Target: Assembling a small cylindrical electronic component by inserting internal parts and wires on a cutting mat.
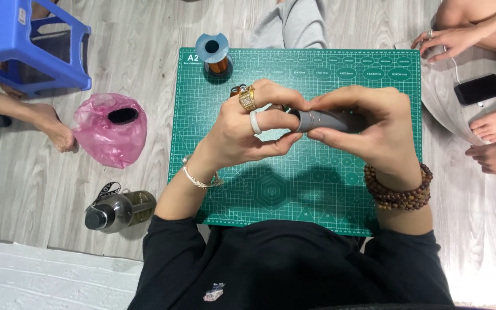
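Closest to me, the person in the dark top sits cross-legged over the green cutting mat [340,189], both hands raised just above its middle. The right hand [368,123], with a wooden bead bracelet at the wrist, is closed around a grey rod [331,120], thumb under and fingers over. The left hand [248,129], wearing a gold ring and a pale band, pinches the rod's free end, where a few turns of thin copper wire [314,119] sit wrapped around it.

The rod looks stiff, smooth and light, a short matte grey cylinder; I'd judge it could slip when twisted, so a full wrap around the bare shaft seems the safest hold. The wire looks fine and soft, apt to kink or spring loose, best pinched right at the coil.

Farther off, a blue-capped spool of copper wire [216,57] stands upright on the mat's far edge.
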